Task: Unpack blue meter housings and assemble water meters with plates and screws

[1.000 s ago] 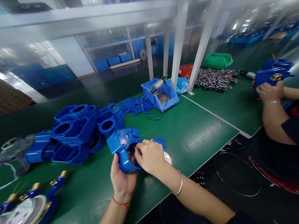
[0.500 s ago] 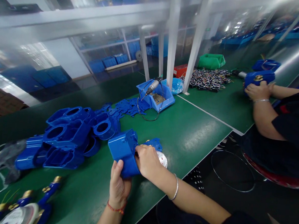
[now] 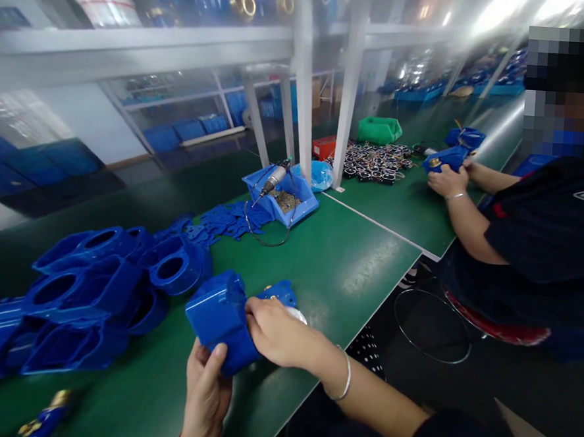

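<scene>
My left hand (image 3: 206, 392) grips a glossy blue plastic meter housing (image 3: 223, 323) from below, thumb on its near face. The housing is tilted and raised over the green bench. My right hand (image 3: 278, 330) is closed at its right side; the fingertips are hidden there, and I cannot make out what they hold. Just behind that hand lie a blue part with brass fittings (image 3: 280, 291) and a white round disc (image 3: 296, 315), partly covered by my wrist.
More blue housings (image 3: 89, 292) are heaped at left, with flat blue plates (image 3: 222, 222) behind. A screwdriver (image 3: 276, 178) rests on a blue bin (image 3: 305, 209) of small screws. A brass-ended fitting (image 3: 52, 415) is at lower left. To the right, a co-worker's hands (image 3: 447, 180) hold another blue housing.
My view has turned right, so the bench things appear shifted left and the co-worker shows more. Both my hands stay on the housing; the right one remains at its side.
</scene>
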Demonstrator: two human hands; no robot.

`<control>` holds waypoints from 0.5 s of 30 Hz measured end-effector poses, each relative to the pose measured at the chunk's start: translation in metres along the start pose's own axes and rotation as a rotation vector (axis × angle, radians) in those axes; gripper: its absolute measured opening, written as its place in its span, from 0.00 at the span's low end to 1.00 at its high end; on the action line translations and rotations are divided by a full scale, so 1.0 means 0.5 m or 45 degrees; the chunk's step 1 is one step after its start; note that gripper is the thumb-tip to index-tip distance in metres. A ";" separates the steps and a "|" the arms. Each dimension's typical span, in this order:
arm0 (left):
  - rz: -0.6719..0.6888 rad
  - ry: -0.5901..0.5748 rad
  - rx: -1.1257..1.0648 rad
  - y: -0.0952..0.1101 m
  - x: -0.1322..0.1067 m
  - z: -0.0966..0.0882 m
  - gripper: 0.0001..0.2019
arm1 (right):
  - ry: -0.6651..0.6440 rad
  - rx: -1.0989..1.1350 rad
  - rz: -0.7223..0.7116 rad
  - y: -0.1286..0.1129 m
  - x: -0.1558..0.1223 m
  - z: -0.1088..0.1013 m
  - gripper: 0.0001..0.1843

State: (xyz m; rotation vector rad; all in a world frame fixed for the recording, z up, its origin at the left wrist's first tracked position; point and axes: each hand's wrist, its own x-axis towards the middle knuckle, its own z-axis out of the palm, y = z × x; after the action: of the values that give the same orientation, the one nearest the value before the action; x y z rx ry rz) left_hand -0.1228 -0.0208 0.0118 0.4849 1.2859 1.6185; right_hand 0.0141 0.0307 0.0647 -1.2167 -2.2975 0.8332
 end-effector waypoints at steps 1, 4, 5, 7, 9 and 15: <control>0.022 -0.025 0.021 -0.001 0.000 0.006 0.33 | 0.012 0.028 0.004 0.004 -0.002 -0.009 0.10; 0.090 -0.117 0.065 0.000 0.000 0.025 0.36 | 0.077 0.110 0.006 0.014 -0.013 -0.029 0.12; 0.121 -0.148 0.090 0.001 0.000 0.030 0.37 | 0.119 0.122 0.018 0.017 -0.020 -0.032 0.13; 0.213 -0.192 0.217 0.005 0.000 0.039 0.36 | 0.292 0.183 0.056 0.025 -0.041 -0.032 0.14; 0.332 -0.187 0.433 0.010 -0.003 0.047 0.33 | 0.513 0.355 0.072 0.038 -0.067 -0.023 0.18; 0.396 -0.151 0.683 0.033 -0.026 0.083 0.33 | 0.687 0.885 0.203 0.063 -0.105 0.023 0.40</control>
State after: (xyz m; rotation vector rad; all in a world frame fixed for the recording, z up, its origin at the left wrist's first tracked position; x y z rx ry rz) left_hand -0.0916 -0.0104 0.0450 1.1395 1.6121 1.4476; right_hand 0.0542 -0.0031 0.0310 -1.1168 -1.3304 1.0734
